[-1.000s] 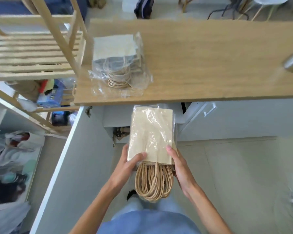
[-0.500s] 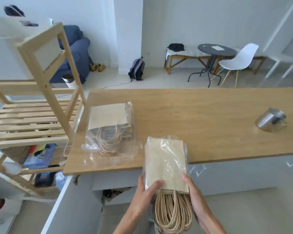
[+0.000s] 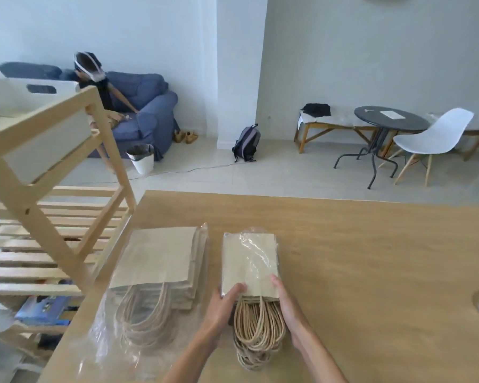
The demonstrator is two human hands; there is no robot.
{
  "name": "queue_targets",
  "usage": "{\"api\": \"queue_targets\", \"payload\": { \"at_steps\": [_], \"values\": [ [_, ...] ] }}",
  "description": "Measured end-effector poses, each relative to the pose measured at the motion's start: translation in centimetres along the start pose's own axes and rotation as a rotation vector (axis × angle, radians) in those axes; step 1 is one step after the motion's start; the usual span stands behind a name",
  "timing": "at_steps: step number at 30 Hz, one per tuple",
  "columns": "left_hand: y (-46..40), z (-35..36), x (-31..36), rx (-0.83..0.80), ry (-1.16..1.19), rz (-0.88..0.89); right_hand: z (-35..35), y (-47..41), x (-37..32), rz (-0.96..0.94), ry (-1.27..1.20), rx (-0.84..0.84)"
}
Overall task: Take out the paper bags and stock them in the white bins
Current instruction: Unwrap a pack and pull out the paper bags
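Now both hands clasp the near end of a wrapped bundle of paper bags.
Left hand (image 3: 222, 305) and right hand (image 3: 287, 304) pinch the bundle of paper bags (image 3: 250, 264) on the table (image 3: 371, 272); its long axis runs away from them, rope handles (image 3: 257, 330) toward the person, second bundle (image 3: 161, 258) just left.

One camera sits on the person's head, looking forward and down, close over the tabletop (image 3: 343, 258), with the room's far wall (image 3: 371, 51) behind
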State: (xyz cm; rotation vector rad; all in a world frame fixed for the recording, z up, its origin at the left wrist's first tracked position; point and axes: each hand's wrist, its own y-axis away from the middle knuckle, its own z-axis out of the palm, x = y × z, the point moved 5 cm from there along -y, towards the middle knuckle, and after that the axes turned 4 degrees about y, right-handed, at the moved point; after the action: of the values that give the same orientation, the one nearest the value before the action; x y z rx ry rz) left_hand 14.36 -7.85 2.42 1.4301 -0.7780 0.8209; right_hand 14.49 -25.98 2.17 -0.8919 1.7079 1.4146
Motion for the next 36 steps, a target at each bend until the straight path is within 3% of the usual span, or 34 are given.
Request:
{"api": "queue_targets", "payload": {
  "at_steps": [7,12,16,19,22,28,36],
  "values": [
    [-5.4,0.3,3.4,0.054,0.015,-0.023,0.8,-5.6,-3.6,-0.047,0.02,-0.105],
    [-8.1,-0.7,5.8,-0.017,0.003,-0.058,0.8,-6.9,-5.2,-0.059,0.139,-0.009],
    [-9.0,-0.5,6.4,-0.077,0.004,-0.027,-0.9,-6.1,-8.0,-0.319,0.295,0.245],
    [-9.2,0.0,6.7,-0.083,0.09,-0.013,0.2,-6.1,-9.9,-0.445,0.483,0.138],
    [-9.1,0.0,7.1,-0.07,0.101,-0.025,0.5,-6.6,-11.0,-0.415,0.534,0.074],
    [-9.9,-0.3,8.5,-0.117,-0.013,-0.002,0.0,-7.1,-11.8,-0.163,0.497,0.041],
    [-10.9,-0.3,7.9,-0.163,-0.101,-0.007,1.9,-7.3,-13.1,-0.087,0.634,-0.01]
  ]
}}
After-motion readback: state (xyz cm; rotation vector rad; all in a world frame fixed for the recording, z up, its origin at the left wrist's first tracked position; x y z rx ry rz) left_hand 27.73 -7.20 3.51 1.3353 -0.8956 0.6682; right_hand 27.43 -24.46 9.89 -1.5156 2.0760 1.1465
